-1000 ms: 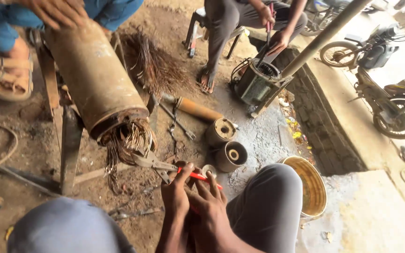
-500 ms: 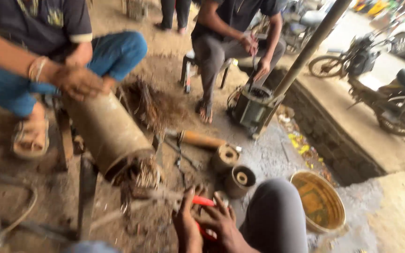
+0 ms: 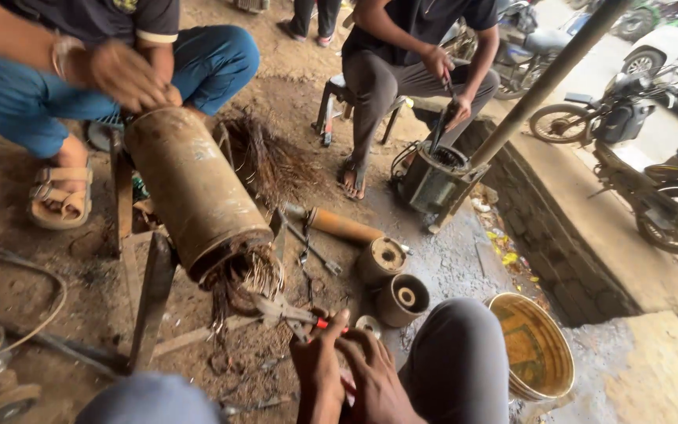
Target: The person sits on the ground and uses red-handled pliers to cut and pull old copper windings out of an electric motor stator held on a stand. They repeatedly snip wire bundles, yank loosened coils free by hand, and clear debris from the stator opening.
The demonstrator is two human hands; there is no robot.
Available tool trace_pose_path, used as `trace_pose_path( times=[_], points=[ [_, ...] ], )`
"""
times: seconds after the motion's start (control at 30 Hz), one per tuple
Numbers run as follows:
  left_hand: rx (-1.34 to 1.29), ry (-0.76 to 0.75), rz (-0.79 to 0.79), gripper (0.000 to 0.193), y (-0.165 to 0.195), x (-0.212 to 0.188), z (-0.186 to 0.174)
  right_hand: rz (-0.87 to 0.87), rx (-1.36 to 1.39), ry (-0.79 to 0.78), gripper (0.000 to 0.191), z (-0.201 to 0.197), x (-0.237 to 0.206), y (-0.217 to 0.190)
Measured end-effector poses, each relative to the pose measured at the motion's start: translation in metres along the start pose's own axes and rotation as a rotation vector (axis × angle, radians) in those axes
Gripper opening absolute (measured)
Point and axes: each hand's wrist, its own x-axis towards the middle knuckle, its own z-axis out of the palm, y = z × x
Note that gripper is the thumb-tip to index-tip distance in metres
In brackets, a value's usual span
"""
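Both hands, left hand and right hand, squeeze the pliers, fingers shut around the red handles; the wires look stiff and sharp.

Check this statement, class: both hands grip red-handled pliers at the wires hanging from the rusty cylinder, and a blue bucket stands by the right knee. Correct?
Not quite: the head view shows the bucket is yellow, not blue. The rest holds: left hand and right hand grip the red-handled pliers at the wires of the rusty cylinder.
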Motion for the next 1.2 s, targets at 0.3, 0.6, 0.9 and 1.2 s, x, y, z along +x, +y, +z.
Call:
trace_pose_path(
  times=[0.3, 0.6, 0.9, 1.2],
  points=[
    [-0.189, -0.007, 0.033, 0.032, -0.002, -0.004, 0.012, -0.164, -0.060, -0.104, 0.116, 0.001, 0.015, 0.006],
    [-0.169, 0.059, 0.101, 0.041, 0.021, -0.005, 0.021, -0.044, -0.019, 0.003, 0.128, 0.001, 0.013, 0.000],
    [0.138, 0.124, -0.132, 0.045, 0.014, -0.013, 0.016, 0.225, 0.042, -0.087, 0.087, -0.011, 0.016, -0.012],
    [-0.007, 0.090, 0.065, 0.058, 0.031, -0.015, 0.013, -0.020, -0.080, -0.008, 0.109, -0.012, 0.029, -0.038]
  ],
)
